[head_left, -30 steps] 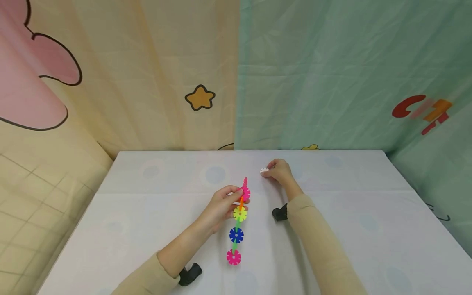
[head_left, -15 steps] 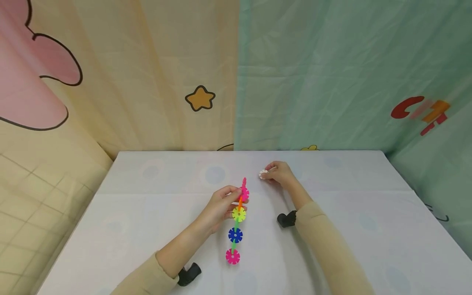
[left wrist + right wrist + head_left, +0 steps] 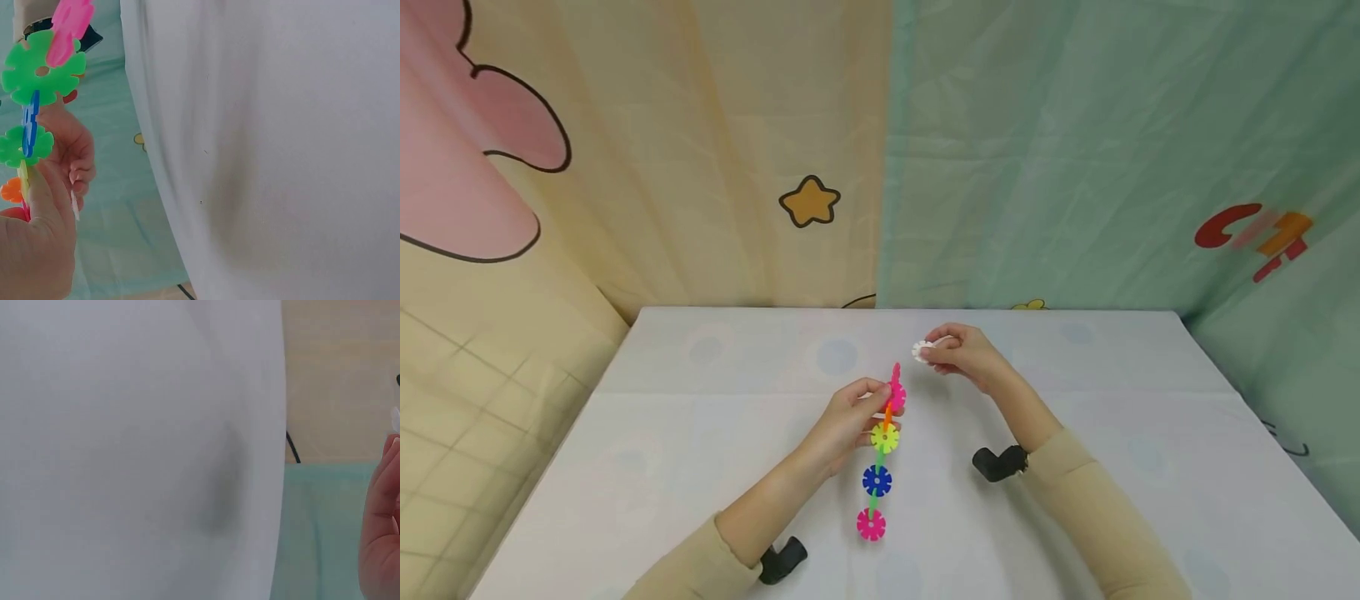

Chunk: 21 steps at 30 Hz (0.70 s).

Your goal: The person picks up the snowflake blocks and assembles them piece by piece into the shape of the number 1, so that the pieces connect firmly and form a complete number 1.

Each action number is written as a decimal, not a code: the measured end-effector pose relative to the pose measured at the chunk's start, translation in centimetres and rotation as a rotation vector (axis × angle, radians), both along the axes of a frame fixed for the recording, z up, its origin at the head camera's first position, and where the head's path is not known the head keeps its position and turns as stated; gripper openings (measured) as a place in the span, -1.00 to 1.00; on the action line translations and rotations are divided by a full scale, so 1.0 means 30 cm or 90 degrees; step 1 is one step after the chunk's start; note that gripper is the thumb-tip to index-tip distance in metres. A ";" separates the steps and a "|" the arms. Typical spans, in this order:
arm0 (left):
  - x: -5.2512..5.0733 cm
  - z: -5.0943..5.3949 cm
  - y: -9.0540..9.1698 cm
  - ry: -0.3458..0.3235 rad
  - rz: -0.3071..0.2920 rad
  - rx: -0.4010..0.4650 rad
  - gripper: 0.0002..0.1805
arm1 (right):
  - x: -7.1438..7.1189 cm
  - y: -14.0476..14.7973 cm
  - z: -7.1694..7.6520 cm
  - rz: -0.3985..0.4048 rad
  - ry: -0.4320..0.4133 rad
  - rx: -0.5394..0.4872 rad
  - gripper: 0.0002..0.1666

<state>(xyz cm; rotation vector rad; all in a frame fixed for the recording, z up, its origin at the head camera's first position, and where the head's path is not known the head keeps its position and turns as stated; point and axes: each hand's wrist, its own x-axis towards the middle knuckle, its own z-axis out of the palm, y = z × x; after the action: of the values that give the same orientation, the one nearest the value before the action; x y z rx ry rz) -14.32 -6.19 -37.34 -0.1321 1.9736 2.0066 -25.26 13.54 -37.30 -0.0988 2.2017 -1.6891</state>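
A chain of notched plastic snowflake discs (image 3: pixel 877 481) runs toward the viewer from my left hand (image 3: pixel 848 421), which pinches a pink disc near its far end. Its colours include pink, orange, yellow, green and blue. In the left wrist view a green disc (image 3: pixel 56 69) and other linked discs stand above the left hand (image 3: pixel 37 244). My right hand (image 3: pixel 964 354) pinches a white snowflake disc (image 3: pixel 921 351) between thumb and fingers, just to the right of the chain's far tip and apart from it. The right wrist view shows only part of the right hand (image 3: pixel 382 531) and the white disc's edge.
A table with a pale cloth (image 3: pixel 700 467) lies under both hands. Behind it hangs a curtain (image 3: pixel 1037 167), beige on the left and green on the right. Black wrist-worn pieces, one by the left sleeve (image 3: pixel 784 560) and one by the right sleeve (image 3: pixel 1000 463), jut inward over the table.
My right hand has moved slightly left with the white disc, nearer the chain, and its face has turned more into view. The left hand and chain have barely shifted.
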 end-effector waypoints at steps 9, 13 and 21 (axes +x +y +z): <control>0.000 0.004 0.002 -0.007 0.001 -0.007 -0.70 | 0.049 -0.042 0.078 0.039 0.049 -0.022 -0.66; 0.001 0.003 0.004 -0.011 -0.001 -0.007 -0.70 | 0.061 -0.058 0.088 0.043 0.060 -0.015 -0.69; 0.003 -0.001 0.003 -0.002 -0.010 0.005 -0.69 | 0.078 -0.078 0.095 0.061 0.080 -0.011 -0.70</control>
<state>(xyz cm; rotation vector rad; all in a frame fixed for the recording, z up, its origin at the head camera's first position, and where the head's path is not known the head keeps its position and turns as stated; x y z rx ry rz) -14.22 -6.11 -37.39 -0.1168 1.9581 2.0028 -22.93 11.19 -34.45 -0.3184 2.2339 -1.6921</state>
